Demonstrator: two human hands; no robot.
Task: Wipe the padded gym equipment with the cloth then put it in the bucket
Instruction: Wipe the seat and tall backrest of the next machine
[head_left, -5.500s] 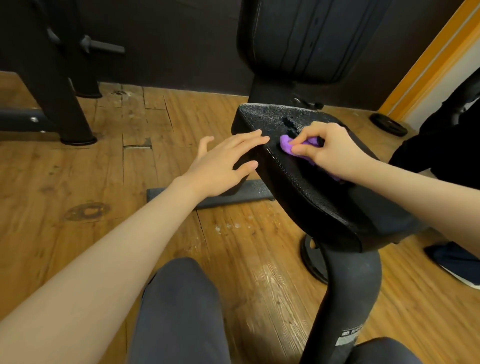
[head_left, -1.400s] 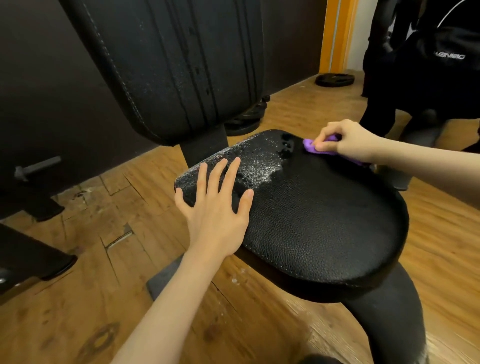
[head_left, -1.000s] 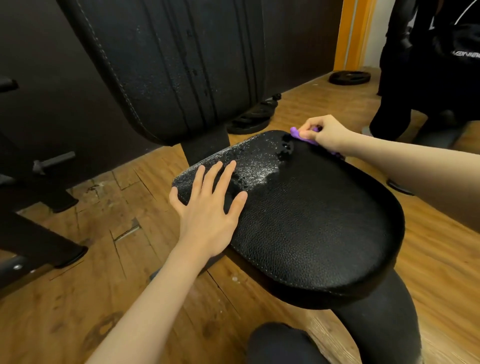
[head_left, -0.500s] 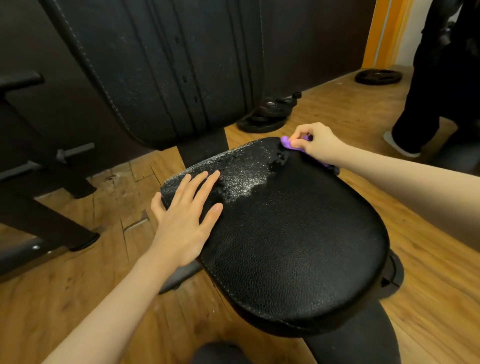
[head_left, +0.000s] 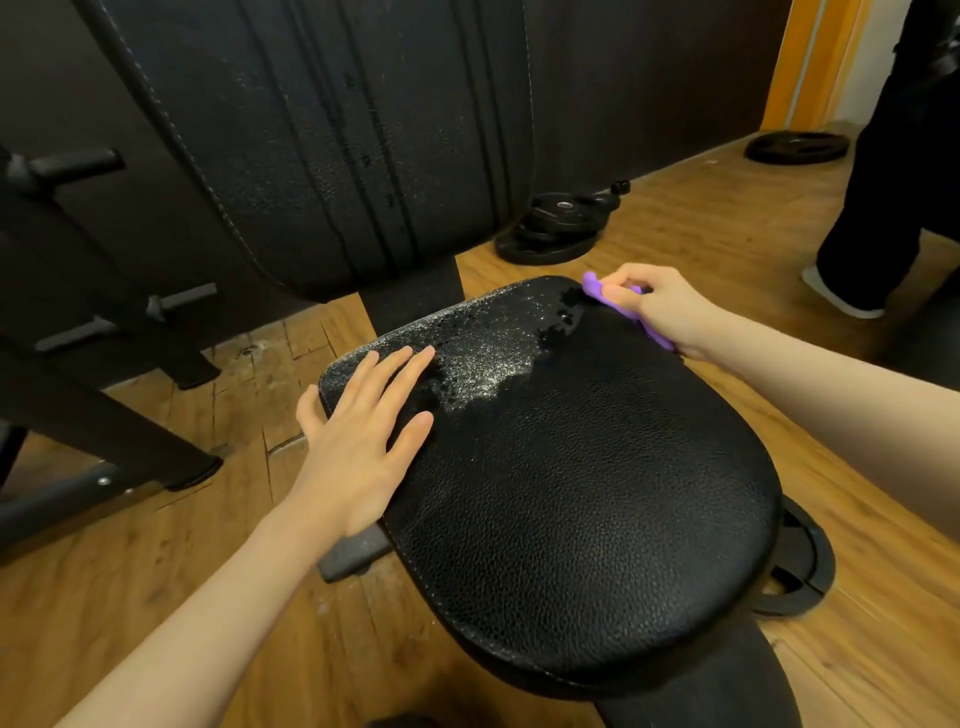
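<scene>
A black padded seat (head_left: 582, 499) fills the middle of the view, with a patch of wet droplets (head_left: 488, 358) near its far edge. Behind it rises the black padded backrest (head_left: 332, 140), also speckled with droplets. My right hand (head_left: 660, 306) grips a purple cloth (head_left: 597, 291) and presses it on the seat's far right corner. My left hand (head_left: 363, 436) lies flat with straight fingers on the seat's left edge. No bucket is in view.
Stacked black weight plates (head_left: 561, 223) lie on the wooden floor behind the seat, another plate (head_left: 795, 148) farther right. A black machine frame (head_left: 104, 405) stands at left. A person's dark trouser leg and white shoe (head_left: 841, 296) are at right. The seat post (head_left: 701, 712) is below.
My right hand has kept the cloth at the seat's far right corner with small shifts. The left hand stays flat on the left edge. The view has swung slightly.
</scene>
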